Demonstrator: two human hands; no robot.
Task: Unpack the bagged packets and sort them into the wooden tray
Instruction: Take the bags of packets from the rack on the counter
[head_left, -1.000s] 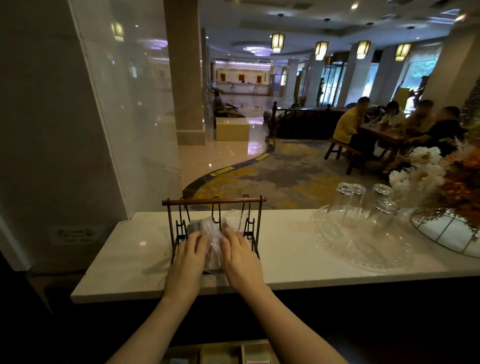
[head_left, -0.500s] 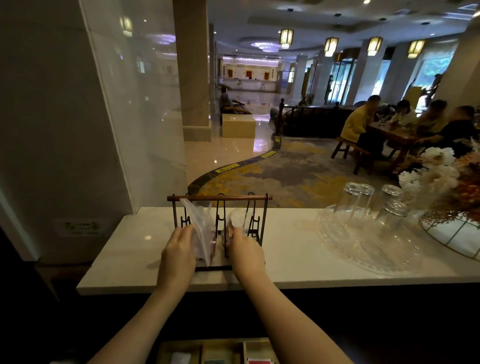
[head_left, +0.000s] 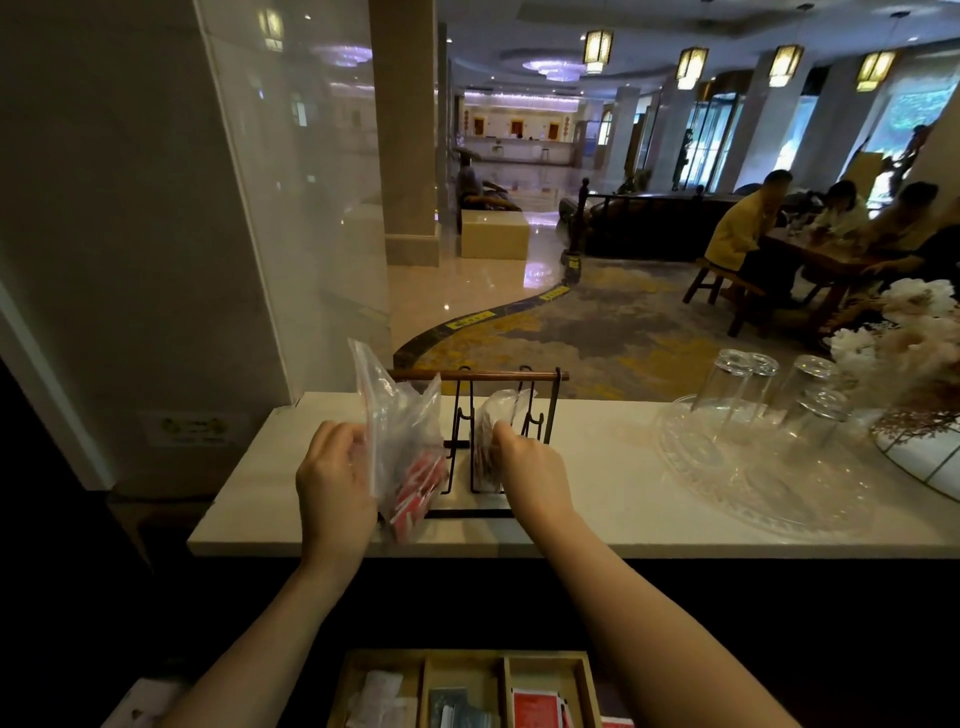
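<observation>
My left hand (head_left: 335, 480) grips a clear plastic bag (head_left: 400, 426) holding red packets (head_left: 415, 493), raised at the left end of a black wire rack (head_left: 498, 415) on the white counter (head_left: 597, 499). A second, smaller clear bag (head_left: 493, 421) sits in the rack, and my right hand (head_left: 530, 462) is closed on it. Below the counter, at the bottom of the view, is the wooden tray (head_left: 504, 670). Its left compartment holds white packets (head_left: 379, 696), its middle one grey packets (head_left: 454, 706), its right one red packets (head_left: 535, 706).
A clear glass tray (head_left: 753, 467) with several upturned glasses (head_left: 727, 395) stands on the counter to the right, beside a flower arrangement (head_left: 914, 364). A glass panel (head_left: 291, 208) rises at the left. Beyond the counter, people sit at a table (head_left: 810, 249) in the lobby.
My hands have moved apart, the left one lifting the larger bag upright at the rack's left end and the right one holding the smaller bag. The camera has tilted down, so the wooden tray shows.
</observation>
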